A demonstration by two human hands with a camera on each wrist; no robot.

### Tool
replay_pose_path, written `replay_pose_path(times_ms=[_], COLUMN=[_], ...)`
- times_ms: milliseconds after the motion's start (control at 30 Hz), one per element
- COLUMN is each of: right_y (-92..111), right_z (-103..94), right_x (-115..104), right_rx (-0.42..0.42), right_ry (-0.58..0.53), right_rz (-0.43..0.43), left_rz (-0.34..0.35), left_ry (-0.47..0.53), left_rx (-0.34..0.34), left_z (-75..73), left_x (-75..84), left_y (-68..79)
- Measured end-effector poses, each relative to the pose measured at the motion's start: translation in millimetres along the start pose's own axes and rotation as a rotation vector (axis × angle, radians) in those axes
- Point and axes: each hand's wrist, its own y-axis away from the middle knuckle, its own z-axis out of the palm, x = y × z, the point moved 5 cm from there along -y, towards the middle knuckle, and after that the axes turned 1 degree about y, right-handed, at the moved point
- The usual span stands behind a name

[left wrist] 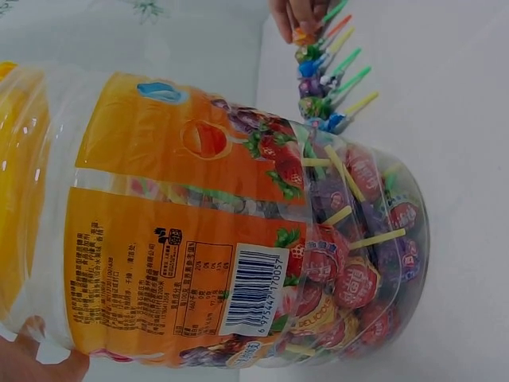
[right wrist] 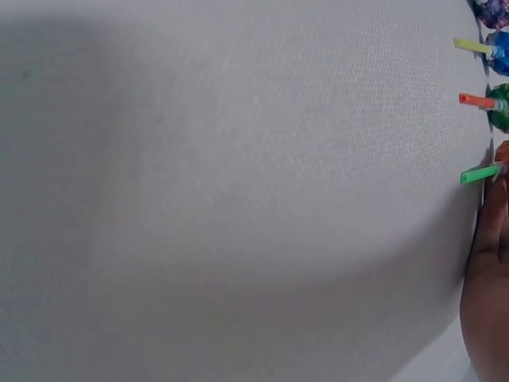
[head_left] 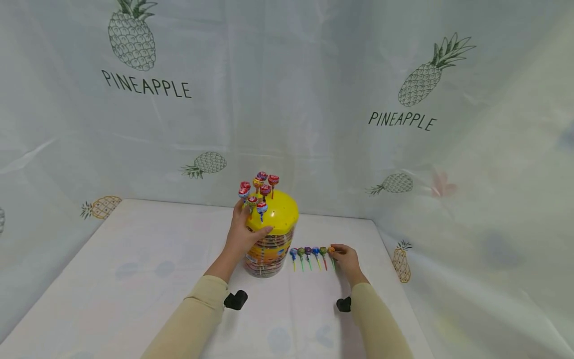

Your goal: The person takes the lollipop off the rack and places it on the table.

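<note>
Right fingers (head_left: 341, 248) seemingly pinch orange lollipop (head_left: 331, 250)

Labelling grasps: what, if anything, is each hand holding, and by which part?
Left hand grips the candy jar at the edge of its yellow lid; right hand pinches the orange lollipop by its wrapped head, not the stick.

Clear plastic jar (head_left: 268, 255): round yellow lid (head_left: 279, 214), orange fruit-print label (left wrist: 151, 231). Round orange lollipop (head_left: 331, 250): green stick (right wrist: 479, 173). White pineapple-print sheet (head_left: 291, 99).
</note>
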Motion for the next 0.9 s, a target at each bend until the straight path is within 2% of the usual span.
replay_pose_path(times_ms=[267,667,800,900], right_y=[-2,0,2,4], right_z=[3.0,-0.3,-2.5,-7.4], right_x=[1,-1,-5,-16], right_rx=[0.001,0.027,0.019,0.024], right_ry=[0.036,0.059,0.06,0.062], right_rz=[-0.034,-0.042,-0.045,-0.088], left_rz=[0.005,-0.008,-0.014,-0.014], left_ry=[0.01,0.005,0.0,-0.001], left_rx=[0.002,0.001,0.003,0.003], left_z=[0.5,1.0,0.8,0.5], left_x=[-0.4,-0.6,-0.8,-1.4], left_y=[1.3,1.1,0.7,0.4])
